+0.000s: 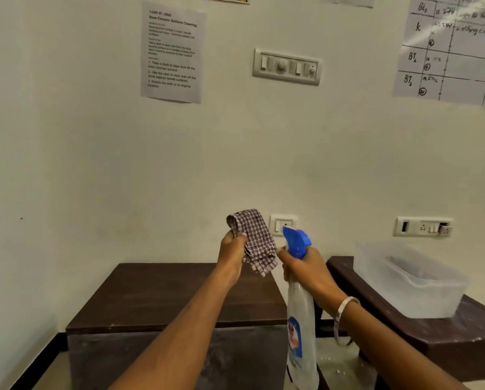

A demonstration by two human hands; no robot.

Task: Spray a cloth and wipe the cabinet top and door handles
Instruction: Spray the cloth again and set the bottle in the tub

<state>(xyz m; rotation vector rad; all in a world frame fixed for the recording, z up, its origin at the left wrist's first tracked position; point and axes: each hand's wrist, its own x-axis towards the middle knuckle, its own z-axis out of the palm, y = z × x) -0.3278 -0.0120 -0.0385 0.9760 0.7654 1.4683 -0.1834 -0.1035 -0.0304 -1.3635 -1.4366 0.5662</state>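
My left hand [232, 256] holds up a folded checked cloth [254, 239], maroon and white, in front of the wall. My right hand [306, 270] grips the neck of a clear spray bottle [301, 333] with a blue trigger head [296, 242]; the nozzle points left at the cloth, a few centimetres from it. Below both hands stands the dark brown cabinet [162, 296], its flat top bare. Its front is in shadow and no door handles can be made out.
A second dark brown table [461, 333] stands to the right with a translucent plastic tub [410, 280] on it. A narrow gap separates it from the cabinet. The wall behind carries switch plates [287, 66], sockets [423, 227] and taped paper sheets [172, 52].
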